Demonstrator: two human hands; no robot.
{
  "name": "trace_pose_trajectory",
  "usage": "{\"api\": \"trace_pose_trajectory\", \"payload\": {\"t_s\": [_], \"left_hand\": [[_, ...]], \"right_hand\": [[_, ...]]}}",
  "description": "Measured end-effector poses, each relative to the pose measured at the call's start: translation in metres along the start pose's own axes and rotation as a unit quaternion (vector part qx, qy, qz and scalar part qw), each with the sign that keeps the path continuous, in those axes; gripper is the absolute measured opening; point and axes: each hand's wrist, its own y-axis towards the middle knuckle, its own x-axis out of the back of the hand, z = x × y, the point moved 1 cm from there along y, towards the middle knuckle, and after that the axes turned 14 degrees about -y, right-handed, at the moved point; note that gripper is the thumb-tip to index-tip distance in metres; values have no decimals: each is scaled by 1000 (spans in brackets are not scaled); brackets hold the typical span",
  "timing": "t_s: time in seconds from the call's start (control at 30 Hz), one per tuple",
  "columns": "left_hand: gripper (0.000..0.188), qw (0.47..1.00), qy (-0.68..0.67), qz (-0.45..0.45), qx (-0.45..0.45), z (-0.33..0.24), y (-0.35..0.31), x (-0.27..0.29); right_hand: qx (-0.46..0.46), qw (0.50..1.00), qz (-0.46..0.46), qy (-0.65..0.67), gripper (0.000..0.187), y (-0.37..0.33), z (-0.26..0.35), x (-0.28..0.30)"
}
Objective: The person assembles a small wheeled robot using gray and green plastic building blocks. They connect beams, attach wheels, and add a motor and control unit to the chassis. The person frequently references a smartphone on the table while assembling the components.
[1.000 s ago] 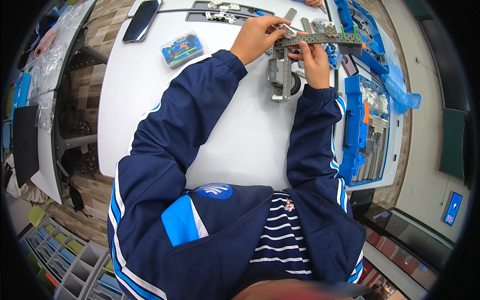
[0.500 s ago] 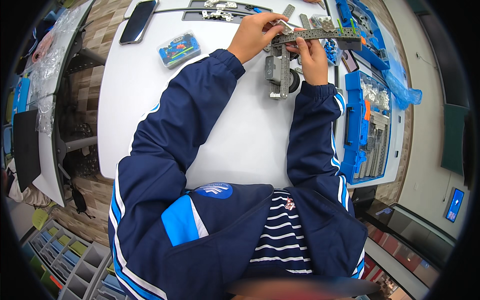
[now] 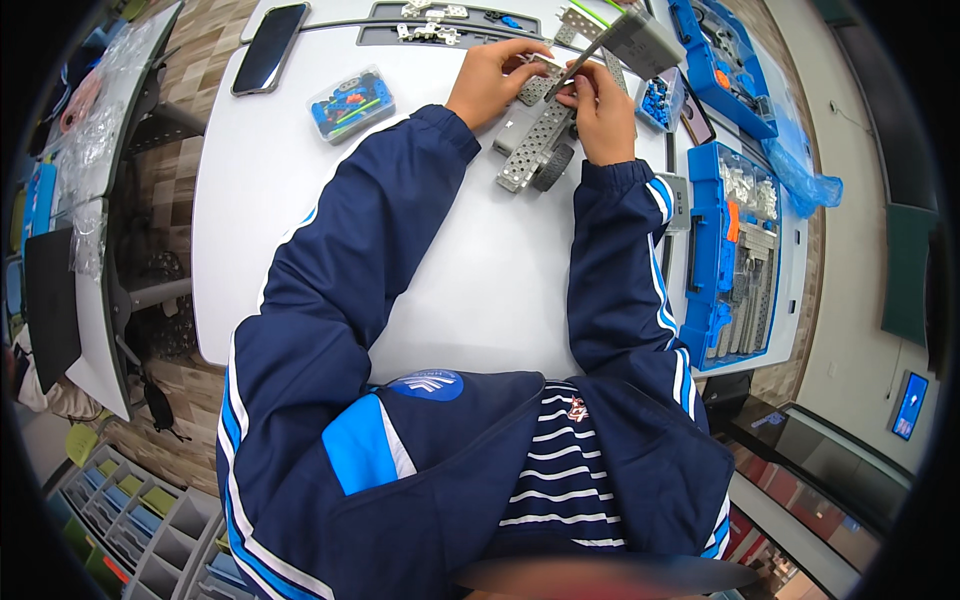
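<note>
Near the far side of the table, both hands hold a robot model [image 3: 540, 142] built from grey perforated beams. Its lower arm slants down toward me, with a black-tyred wheel [image 3: 554, 167] on its right side. At the upper right of the model sits a grey box-shaped block [image 3: 640, 42], with thin green sticks close to it. My left hand [image 3: 490, 84] pinches a grey perforated plate at the model's left. My right hand [image 3: 603, 115] grips the model from the right, fingers bent at the joint between the beams. Fingers and beams hide the exact contact points.
A clear box of blue, orange and green small parts [image 3: 352, 104] and a black phone [image 3: 270, 50] lie at left. Behind is a grey tray [image 3: 375, 35] with pale pieces. Blue cases [image 3: 705, 255] of beams and connectors line the right, beside a blue plastic bag [image 3: 805, 185].
The robot model has been turned and tilted: its long beam, earlier stretching to the right, now points up and away, and the lower arm slants leftward. Both hands shifted slightly left and nearer.
</note>
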Motion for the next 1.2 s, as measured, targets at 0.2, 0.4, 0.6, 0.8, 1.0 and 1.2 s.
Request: {"api": "trace_pose_trajectory", "payload": {"t_s": [0.2, 0.4, 0.6, 0.8, 1.0, 1.2], "left_hand": [[20, 998, -69, 11, 7, 13, 3, -1], [24, 990, -137, 24, 37, 12, 1, -9], [21, 997, -52, 26, -52, -2, -4, -6], [21, 993, 12, 34, -111, -10, -1, -6], [20, 993, 14, 45, -108, -12, 2, -5], [19, 993, 11, 44, -107, -12, 2, -6]], "right_hand": [[35, 995, -39, -84, 32, -5, 5, -4], [12, 998, -38, -45, 32, -4, 5, -2], [0, 999, -36, 23, 33, -13, 3, 0], [-8, 998, -34, 56, 33, -16, 0, 4], [-11, 997, -12, 81, 36, -17, -2, 7], [-7, 995, -1, 97, 41, -18, -2, 9]]}}
